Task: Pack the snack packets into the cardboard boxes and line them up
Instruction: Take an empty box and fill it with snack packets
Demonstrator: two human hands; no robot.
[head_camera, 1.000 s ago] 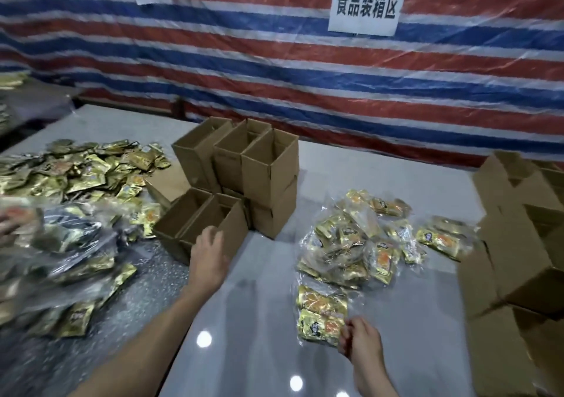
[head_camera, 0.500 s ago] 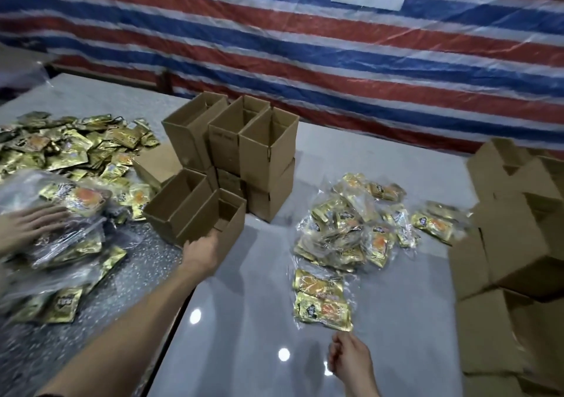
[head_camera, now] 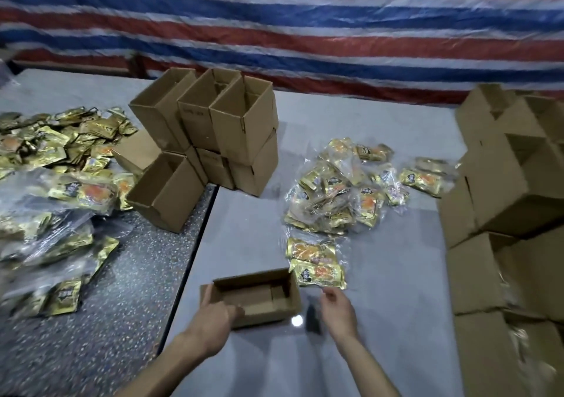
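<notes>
A small open cardboard box [head_camera: 274, 297] stands on the grey table just in front of me. My left hand [head_camera: 218, 317] grips its near left rim, fingers curled over the edge. My right hand [head_camera: 337, 306] hovers to the right of the box with its fingers loosely curled, holding nothing. Just beyond that hand lies a clear bag of gold snack packets [head_camera: 317, 262]. A heap of similar bagged packets [head_camera: 341, 192] sits behind it.
More open boxes [head_camera: 213, 128] are stacked at the table's middle, one [head_camera: 166, 189] lying lower at the front left. Loose gold packets [head_camera: 55, 143] and bags cover the speckled surface at left. Tall stacks of cardboard boxes [head_camera: 512, 198] fill the right edge. A striped tarp hangs behind.
My left hand took one box from the stack's front and brought it close to me. My right hand moved up beside the box. The other person's hand at left has left the view.
</notes>
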